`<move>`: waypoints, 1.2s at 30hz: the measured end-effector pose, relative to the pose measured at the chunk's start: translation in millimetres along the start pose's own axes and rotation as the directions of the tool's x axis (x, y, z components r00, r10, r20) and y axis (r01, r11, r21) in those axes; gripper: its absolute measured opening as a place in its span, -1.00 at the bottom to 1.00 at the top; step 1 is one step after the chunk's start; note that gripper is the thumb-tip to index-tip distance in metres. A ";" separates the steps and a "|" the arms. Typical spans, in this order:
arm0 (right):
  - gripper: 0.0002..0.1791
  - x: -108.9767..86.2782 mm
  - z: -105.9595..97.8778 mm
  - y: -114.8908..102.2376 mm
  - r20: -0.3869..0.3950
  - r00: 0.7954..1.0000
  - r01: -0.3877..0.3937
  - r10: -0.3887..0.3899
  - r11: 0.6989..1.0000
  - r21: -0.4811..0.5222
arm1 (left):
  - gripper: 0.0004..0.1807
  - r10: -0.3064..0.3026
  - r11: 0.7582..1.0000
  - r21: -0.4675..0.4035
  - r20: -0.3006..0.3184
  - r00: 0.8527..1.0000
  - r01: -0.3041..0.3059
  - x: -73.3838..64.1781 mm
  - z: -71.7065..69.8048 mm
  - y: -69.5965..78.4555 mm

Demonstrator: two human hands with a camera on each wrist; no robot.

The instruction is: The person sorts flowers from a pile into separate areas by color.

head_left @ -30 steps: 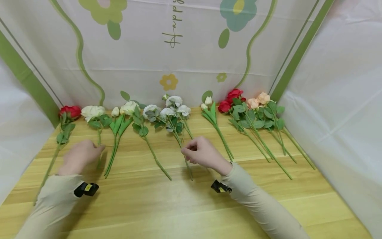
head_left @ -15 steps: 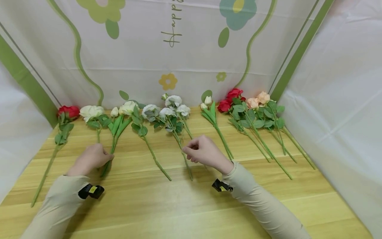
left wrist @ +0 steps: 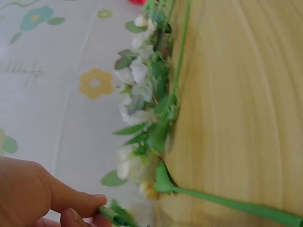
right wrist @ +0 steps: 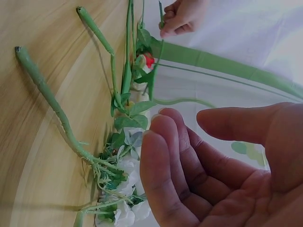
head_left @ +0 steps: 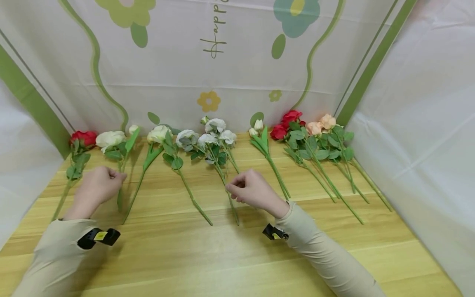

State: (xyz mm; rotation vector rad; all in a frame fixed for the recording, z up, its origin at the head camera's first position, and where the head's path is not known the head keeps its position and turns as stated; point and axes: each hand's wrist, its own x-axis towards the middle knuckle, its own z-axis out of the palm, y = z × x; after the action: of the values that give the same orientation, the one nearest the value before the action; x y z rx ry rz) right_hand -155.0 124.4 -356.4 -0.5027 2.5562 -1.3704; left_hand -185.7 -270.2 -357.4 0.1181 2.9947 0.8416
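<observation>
My left hand [head_left: 97, 187] pinches the stem of a white tulip [head_left: 132, 140] between thumb and fingers, lifted over the left side of the table. In the left wrist view the green stem [left wrist: 112, 215] shows at the fingertips. Beside that hand lie a red rose [head_left: 83, 139] and a large white rose [head_left: 110, 140]. Another tulip [head_left: 150, 156] with a green leaf lies just to the right, its head against a white rose [head_left: 159, 134]. My right hand [head_left: 256, 192] hovers over the stems of the pale white flowers [head_left: 208, 140], fingers loosely curled with nothing between them.
A pair of white tulips [head_left: 261, 140] lies right of centre. Farther right are red roses [head_left: 285, 125] and peach roses [head_left: 321, 124] with crossing stems. Blooms line the back edge of the wooden table [head_left: 208, 264], against a printed cloth [head_left: 167, 66]; stems point forward.
My left hand moved right to the two tulips, took one by its stem, and drew it up and left, away from the other. The right hand has stayed in place.
</observation>
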 end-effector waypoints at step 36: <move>-0.72 -13.1 25.3 -24.5 -0.179 0.973 0.196 -0.143 0.924 0.329 | -0.89 0.488 0.792 -0.238 -0.308 0.817 -0.563 -73.6 108.1 136.8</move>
State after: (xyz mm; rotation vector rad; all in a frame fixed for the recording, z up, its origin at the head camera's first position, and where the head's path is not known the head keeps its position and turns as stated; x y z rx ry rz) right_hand -129.7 97.4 -349.7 -0.5848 2.3460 -1.9404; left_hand -98.2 -103.7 -377.9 0.9560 3.0025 1.4722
